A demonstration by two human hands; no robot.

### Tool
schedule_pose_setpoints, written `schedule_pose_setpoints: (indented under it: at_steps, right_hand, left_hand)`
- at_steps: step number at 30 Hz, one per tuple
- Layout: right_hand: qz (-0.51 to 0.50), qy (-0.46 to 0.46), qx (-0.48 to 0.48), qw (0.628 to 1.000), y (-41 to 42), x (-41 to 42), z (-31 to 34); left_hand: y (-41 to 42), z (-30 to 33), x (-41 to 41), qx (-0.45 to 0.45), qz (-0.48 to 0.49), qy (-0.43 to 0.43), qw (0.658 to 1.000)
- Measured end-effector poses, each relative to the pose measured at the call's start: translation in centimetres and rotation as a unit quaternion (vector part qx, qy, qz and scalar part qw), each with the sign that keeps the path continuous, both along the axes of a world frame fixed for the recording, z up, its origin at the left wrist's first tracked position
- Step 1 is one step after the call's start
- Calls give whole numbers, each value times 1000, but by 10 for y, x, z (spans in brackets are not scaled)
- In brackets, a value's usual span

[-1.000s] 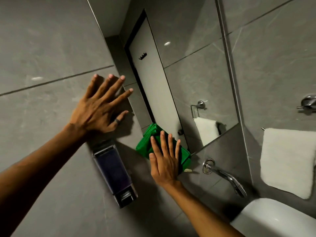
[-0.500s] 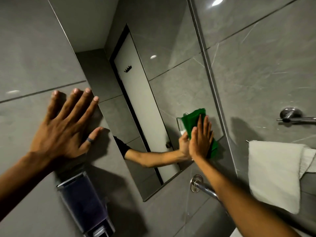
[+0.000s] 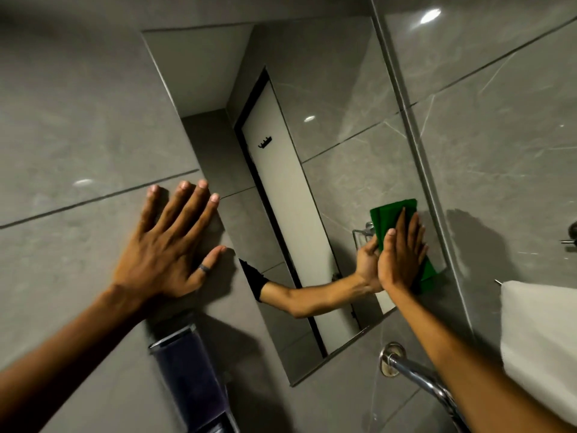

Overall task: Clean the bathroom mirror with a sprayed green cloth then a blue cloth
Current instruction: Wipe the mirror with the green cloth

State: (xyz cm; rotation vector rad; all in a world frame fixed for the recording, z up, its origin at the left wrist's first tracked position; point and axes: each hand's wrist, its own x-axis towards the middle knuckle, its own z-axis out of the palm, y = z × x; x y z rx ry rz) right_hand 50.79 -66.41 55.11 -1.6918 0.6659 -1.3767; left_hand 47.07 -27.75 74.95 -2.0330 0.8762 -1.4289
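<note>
The grey tiled wall (image 3: 78,120) fills most of the view. Set into it is the mirror (image 3: 327,89), a tall panel whose glass reflects a white door and more grey tile. At the right edge hangs a white towel (image 3: 540,332), well apart from the mirror. Below the left hand, a dark soap dispenser (image 3: 187,382) is fixed to the wall. A chrome tap (image 3: 415,375) projects from the wall just under the mirror's lower corner.

The left hand (image 3: 168,254) lies flat against the tile beside the mirror's left edge, fingers spread and holding nothing (a dark ring sits on the thumb). The right hand (image 3: 402,257) is flat, fingers together, pressing the green cloth (image 3: 390,214) against the glass near the mirror's lower right corner. The cloth is folded; its edges show above and below the hand. The hand's reflection meets it at the glass.
</note>
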Motion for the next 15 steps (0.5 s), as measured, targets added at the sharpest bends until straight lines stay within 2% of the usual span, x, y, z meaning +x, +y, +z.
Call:
schedule_pose_setpoints:
  at_steps: [5, 8, 10, 15]
  right_hand:
    - [10, -1, -51, 999, 117, -15, 58]
    - [14, -12, -100, 995, 180, -22, 79]
    - [21, -23, -124, 992, 214, -23, 85]
    - [36, -33, -202, 978, 265, -24, 84]
  left_hand:
    - [-1, 4, -10, -1, 16, 30, 999]
    - [0, 7, -13, -48, 12, 41, 998]
    - [1, 14, -14, -86, 14, 48, 995]
    - [1, 25, -13, -101, 17, 45, 994]
